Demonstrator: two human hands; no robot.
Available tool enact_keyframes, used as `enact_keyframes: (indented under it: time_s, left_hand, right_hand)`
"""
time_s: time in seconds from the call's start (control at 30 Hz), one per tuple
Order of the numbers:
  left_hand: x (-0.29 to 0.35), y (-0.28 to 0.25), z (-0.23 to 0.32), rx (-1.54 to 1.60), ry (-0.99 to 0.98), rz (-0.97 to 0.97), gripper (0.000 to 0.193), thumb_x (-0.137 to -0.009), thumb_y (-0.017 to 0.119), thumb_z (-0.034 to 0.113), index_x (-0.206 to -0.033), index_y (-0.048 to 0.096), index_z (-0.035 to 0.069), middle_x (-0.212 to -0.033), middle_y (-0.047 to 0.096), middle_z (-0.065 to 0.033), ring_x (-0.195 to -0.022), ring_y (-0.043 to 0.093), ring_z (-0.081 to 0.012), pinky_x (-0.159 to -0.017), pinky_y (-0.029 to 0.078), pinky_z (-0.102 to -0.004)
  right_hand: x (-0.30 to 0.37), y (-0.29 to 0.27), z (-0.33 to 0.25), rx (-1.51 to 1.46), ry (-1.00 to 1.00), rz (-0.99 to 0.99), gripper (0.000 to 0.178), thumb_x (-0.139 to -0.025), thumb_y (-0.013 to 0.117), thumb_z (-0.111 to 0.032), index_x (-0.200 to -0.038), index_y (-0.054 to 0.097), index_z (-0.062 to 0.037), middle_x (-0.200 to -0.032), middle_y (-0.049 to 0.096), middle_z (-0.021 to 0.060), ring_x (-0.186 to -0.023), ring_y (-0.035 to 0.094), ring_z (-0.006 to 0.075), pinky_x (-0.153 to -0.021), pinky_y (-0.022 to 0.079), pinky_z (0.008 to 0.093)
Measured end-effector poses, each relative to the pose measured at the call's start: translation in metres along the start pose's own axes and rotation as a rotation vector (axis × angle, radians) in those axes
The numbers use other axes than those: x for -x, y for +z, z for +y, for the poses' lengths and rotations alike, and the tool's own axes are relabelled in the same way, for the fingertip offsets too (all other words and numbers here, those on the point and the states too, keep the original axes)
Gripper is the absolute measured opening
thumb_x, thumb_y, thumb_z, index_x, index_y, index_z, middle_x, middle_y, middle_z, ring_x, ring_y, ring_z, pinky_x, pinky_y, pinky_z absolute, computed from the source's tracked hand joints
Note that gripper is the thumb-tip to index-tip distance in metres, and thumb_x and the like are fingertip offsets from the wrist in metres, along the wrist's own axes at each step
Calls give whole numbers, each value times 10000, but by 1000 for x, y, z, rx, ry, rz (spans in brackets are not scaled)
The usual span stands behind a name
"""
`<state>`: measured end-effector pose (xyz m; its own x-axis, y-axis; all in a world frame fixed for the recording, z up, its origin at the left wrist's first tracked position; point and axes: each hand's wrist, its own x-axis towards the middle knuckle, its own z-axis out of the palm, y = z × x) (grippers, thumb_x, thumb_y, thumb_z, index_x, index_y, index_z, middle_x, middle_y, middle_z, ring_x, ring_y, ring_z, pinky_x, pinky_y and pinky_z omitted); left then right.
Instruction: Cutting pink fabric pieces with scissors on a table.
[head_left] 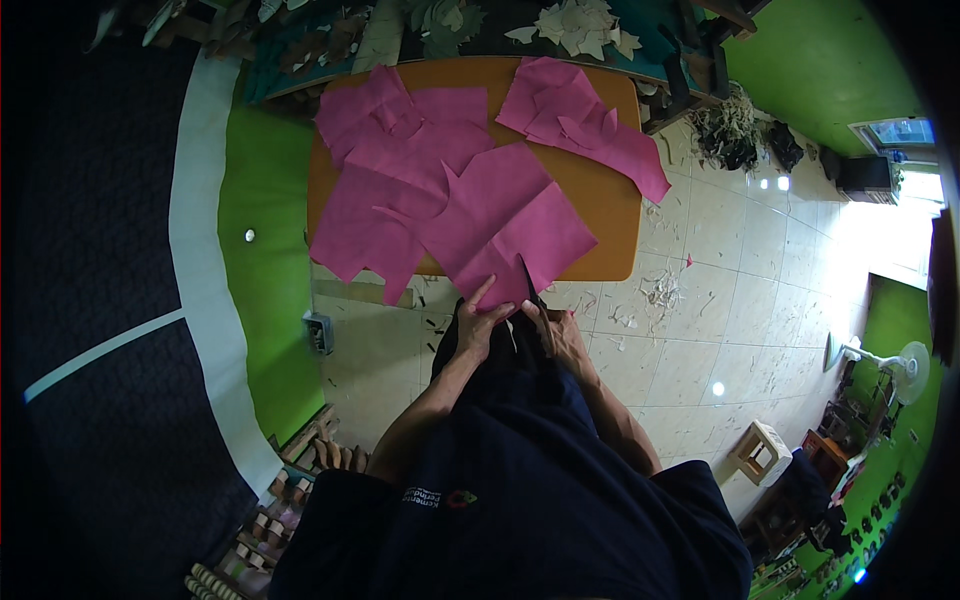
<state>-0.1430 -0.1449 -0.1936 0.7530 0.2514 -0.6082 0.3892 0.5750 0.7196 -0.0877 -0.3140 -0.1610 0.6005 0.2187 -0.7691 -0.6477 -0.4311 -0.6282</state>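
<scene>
A large pink sheet (515, 205), leather or cloth, I cannot tell which, lies over the near edge of the table. My left hand (482, 326) grips its near corner, the index finger stretched along the top and the thumb pressing beside it. In my right hand (556, 334) are dark scissors (528, 278), their blade pointing away from me against the sheet's near right part. Other pink pieces (372, 210) with curved cut-outs lie under and beside this sheet on the left. At the far right of the table rests a separate pink piece (590, 130) with a curved edge.
The orange-brown table (622, 225) stands before me. Behind it, a green bench (500, 45) bears pale cut pieces (575, 27). Offcuts (662, 288) litter the tiled floor. To the right are a wooden stool (762, 453) and a white fan (910, 372); shoe lasts (270, 530) fill a rack lower left.
</scene>
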Motion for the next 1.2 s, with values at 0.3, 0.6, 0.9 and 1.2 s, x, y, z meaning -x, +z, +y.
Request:
enact_keyframes:
  time_s: [0.3,0.6,0.9,1.2]
  left_hand:
    - [1,-3,2,14,-16,22,728,-799,738,-55,-1464,450,8,-1202,640,-164,-1026,678,-231,-974,566,-350]
    - [-15,-31,11,-26,7,212,552,-774,803,-6,-1300,637,20,-1148,688,-112,-1019,665,-174,-982,530,-315]
    - [-10,-69,64,-139,11,-2,722,-759,747,-87,-1431,525,57,-1217,673,-119,-1043,667,-156,-1001,518,-294]
    - [-27,-97,84,-254,-86,-138,762,-749,770,-48,-1454,500,54,-1354,603,-99,-1103,621,-131,-1045,469,-276]
  right_hand:
    - [5,-7,-7,64,-49,-13,739,-801,691,-715,-589,595,-14,-484,423,-4,-469,438,109,-453,297,338]
    - [13,-14,-12,10,-148,-290,700,-959,483,-669,-860,639,5,-563,490,26,-502,532,149,-455,392,312]
    - [-33,-27,-9,117,-27,-795,938,-913,263,-829,-929,604,45,-594,564,90,-526,605,197,-509,486,320]
    - [-78,2,-25,80,-14,-848,923,-920,258,-820,-918,615,31,-636,589,120,-547,631,217,-499,520,319]
